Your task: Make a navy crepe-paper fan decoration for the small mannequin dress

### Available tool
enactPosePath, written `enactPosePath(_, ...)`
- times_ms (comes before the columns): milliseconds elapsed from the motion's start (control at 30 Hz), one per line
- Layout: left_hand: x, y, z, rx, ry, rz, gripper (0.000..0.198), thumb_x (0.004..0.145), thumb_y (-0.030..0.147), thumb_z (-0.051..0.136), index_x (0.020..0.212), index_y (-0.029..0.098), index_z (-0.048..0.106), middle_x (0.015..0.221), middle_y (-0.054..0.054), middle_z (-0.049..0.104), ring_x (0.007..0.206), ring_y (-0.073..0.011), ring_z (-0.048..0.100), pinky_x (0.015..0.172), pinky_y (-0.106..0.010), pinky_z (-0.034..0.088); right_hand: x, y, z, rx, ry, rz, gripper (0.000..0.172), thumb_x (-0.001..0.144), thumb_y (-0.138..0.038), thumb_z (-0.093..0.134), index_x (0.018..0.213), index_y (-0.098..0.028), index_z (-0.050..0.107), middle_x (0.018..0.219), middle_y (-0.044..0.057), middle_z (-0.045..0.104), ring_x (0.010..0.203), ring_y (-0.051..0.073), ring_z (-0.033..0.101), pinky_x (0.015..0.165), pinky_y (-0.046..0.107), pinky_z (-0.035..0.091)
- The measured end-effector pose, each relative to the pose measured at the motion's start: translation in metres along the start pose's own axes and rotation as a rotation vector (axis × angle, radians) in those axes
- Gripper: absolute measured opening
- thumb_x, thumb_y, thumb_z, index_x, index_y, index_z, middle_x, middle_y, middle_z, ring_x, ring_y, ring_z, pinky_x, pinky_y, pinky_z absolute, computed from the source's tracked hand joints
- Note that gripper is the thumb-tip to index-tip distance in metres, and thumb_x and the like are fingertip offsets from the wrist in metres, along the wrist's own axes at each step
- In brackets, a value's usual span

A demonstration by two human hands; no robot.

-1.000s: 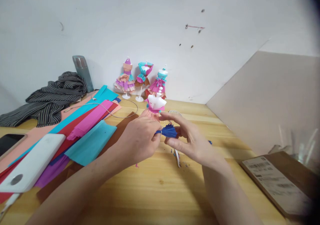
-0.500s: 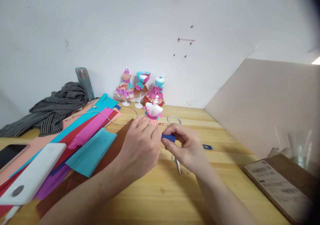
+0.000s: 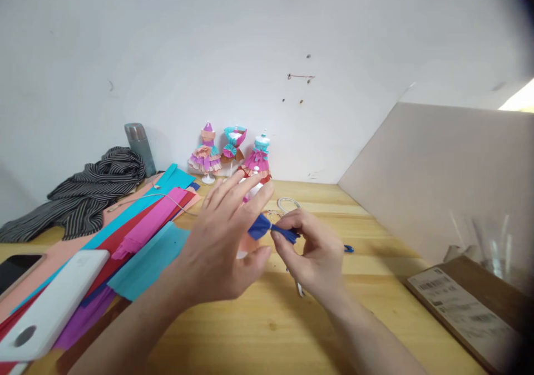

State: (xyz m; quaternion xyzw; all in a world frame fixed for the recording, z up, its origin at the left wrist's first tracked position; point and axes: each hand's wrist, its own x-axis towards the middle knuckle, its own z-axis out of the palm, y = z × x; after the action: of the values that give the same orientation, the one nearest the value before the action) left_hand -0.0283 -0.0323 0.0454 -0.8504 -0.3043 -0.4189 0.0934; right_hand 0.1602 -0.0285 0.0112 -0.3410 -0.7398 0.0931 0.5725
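My right hand (image 3: pixel 315 247) pinches a gathered strip of blue crepe paper (image 3: pixel 259 227) between thumb and fingers. The paper is cinched at its middle and fans out on the left side. My left hand (image 3: pixel 233 236) is open beside it, fingers spread and thumb apart; whether it touches the paper I cannot tell. Behind my left hand stands a small white dress form (image 3: pixel 256 171), mostly hidden, with bits of pink and peach paper showing. A white strip, perhaps a tool's blade, pokes out below my right hand.
Three small paper-dressed mannequins (image 3: pixel 205 149) stand against the wall. Coloured crepe paper sheets (image 3: pixel 146 261), a white power bank (image 3: pixel 54 302), a phone (image 3: pixel 19 269), a striped cloth (image 3: pixel 95 180) and a flask (image 3: pixel 141 147) are at left. A tape roll (image 3: pixel 287 203) lies behind; a cardboard package (image 3: pixel 459 302) is at right.
My left hand has opened from a closed grip and spread its fingers, uncovering the blue paper's fanned left end. My right hand keeps its pinch. The view has tilted slightly.
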Motion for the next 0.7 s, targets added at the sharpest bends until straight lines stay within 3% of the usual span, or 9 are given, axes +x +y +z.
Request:
enactPosePath(100, -0.003, 0.006, 0.003, -0.084, 0.314, -0.056, 0.047, 0.082, 0.018, 0.063, 0.128, 0.023, 0.054, 0.130, -0.011, 0.063, 0.126, -0.0311, 0.053, 0.110, -0.051, 0.036, 0.001, 0.003, 0.000, -0.019, 0.120, -0.016, 0.012, 0.082, -0.010, 0.062, 0.078, -0.022, 0.059, 0.069, 0.001, 0.057, 0.060, 0.014, 0.053, 0.055, 0.029, 0.044)
enactPosePath(133, -0.004, 0.007, 0.006, -0.184, 0.412, -0.163, 0.036, 0.084, 0.019, 0.063, 0.119, 0.024, 0.059, 0.115, -0.008, 0.069, 0.115, -0.0269, 0.061, 0.105, -0.046, 0.042, 0.001, 0.004, 0.000, 0.012, 0.142, 0.015, 0.011, 0.082, -0.012, 0.062, 0.078, -0.021, 0.059, 0.069, 0.001, 0.057, 0.060, 0.014, 0.053, 0.054, 0.029, 0.045)
enactPosePath(200, -0.004, 0.009, 0.014, -0.552, 0.493, -0.523, 0.018, 0.088, 0.027, 0.061, 0.105, 0.021, 0.063, 0.092, -0.004, 0.071, 0.091, -0.0193, 0.067, 0.090, -0.036, 0.051, 0.001, 0.006, 0.000, 0.083, 0.185, 0.076, 0.008, 0.083, -0.015, 0.063, 0.080, -0.021, 0.059, 0.070, 0.000, 0.057, 0.058, 0.013, 0.055, 0.052, 0.028, 0.046)
enactPosePath(267, -0.002, 0.011, 0.023, -0.981, 0.393, -0.841, 0.030, 0.086, 0.041, 0.064, 0.104, 0.018, 0.062, 0.090, -0.005, 0.070, 0.085, -0.0182, 0.067, 0.080, -0.033, 0.053, 0.001, 0.007, 0.002, 0.139, 0.217, 0.109, 0.007, 0.082, -0.016, 0.064, 0.082, -0.021, 0.060, 0.072, 0.000, 0.058, 0.056, 0.013, 0.055, 0.051, 0.027, 0.047)
enactPosePath(333, -0.001, 0.013, 0.032, -1.265, 0.208, -0.972, 0.046, 0.075, 0.047, 0.074, 0.104, 0.015, 0.063, 0.093, -0.007, 0.070, 0.088, -0.0191, 0.066, 0.079, -0.031, 0.052, -0.001, 0.008, 0.006, 0.171, 0.214, 0.122, 0.007, 0.082, -0.016, 0.065, 0.083, -0.021, 0.060, 0.073, 0.000, 0.059, 0.058, 0.013, 0.056, 0.052, 0.027, 0.048)
enactPosePath(400, 0.000, 0.015, 0.038, -1.393, 0.101, -0.989, 0.050, 0.065, 0.044, 0.083, 0.101, 0.014, 0.065, 0.091, -0.006, 0.070, 0.087, -0.0183, 0.065, 0.079, -0.029, 0.050, -0.004, 0.008, 0.011, 0.177, 0.171, 0.107, 0.008, 0.082, -0.015, 0.065, 0.083, -0.022, 0.060, 0.074, 0.000, 0.059, 0.061, 0.014, 0.057, 0.054, 0.027, 0.049)
enactPosePath(567, -0.004, 0.011, 0.046, -1.450, 0.133, -0.995, 0.034, 0.067, 0.038, 0.083, 0.084, 0.014, 0.067, 0.078, -0.002, 0.066, 0.073, -0.0138, 0.062, 0.073, -0.028, 0.049, -0.008, 0.009, 0.016, 0.122, 0.063, 0.007, 0.014, 0.083, -0.014, 0.065, 0.092, -0.023, 0.062, 0.083, 0.003, 0.065, 0.073, 0.017, 0.060, 0.062, 0.029, 0.050)
enactPosePath(700, -0.004, -0.004, 0.046, -1.409, 0.114, -0.996, 0.033, 0.068, 0.038, 0.083, 0.083, 0.013, 0.068, 0.069, 0.000, 0.064, 0.068, -0.0130, 0.060, 0.071, -0.028, 0.048, 0.000, 0.012, 0.007, 0.141, -0.063, 0.103, 0.017, 0.082, -0.022, 0.065, 0.099, -0.020, 0.066, 0.088, 0.006, 0.070, 0.072, 0.018, 0.062, 0.062, 0.030, 0.052)
